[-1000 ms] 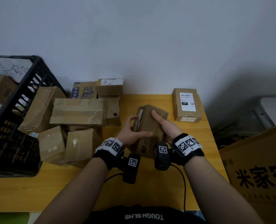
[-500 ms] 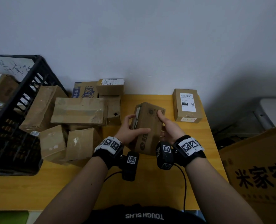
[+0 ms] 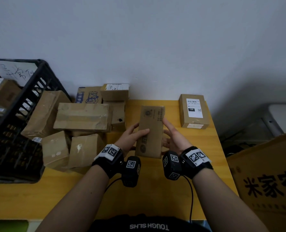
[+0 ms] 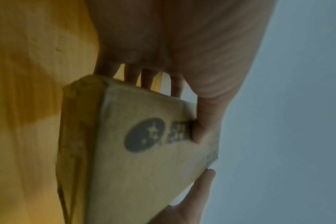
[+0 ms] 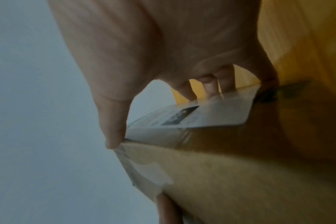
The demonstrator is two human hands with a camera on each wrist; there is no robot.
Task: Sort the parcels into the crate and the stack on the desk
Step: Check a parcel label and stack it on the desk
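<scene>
A long brown cardboard parcel (image 3: 151, 131) is held above the yellow desk (image 3: 155, 190) between both hands. My left hand (image 3: 132, 137) grips its left side, thumb across the printed top face, fingers underneath. My right hand (image 3: 174, 138) holds the right side, thumb on the top edge, fingers under it. The left wrist view shows the parcel (image 4: 140, 151) with a round dark logo. In the right wrist view a white label shows on the parcel (image 5: 211, 151). A black crate (image 3: 13, 131) stands at the left. One labelled parcel (image 3: 193, 111) lies at the far right.
A heap of brown parcels (image 3: 82, 118) lies between the crate and my hands. The crate holds a box (image 3: 3, 92). A large printed carton (image 3: 269, 181) stands off the desk's right edge. A white wall rises behind the desk.
The held parcel has turned from tilted to nearly straight, its printed face now up, and it sits slightly higher and farther from me. Both hands kept hold of it.
</scene>
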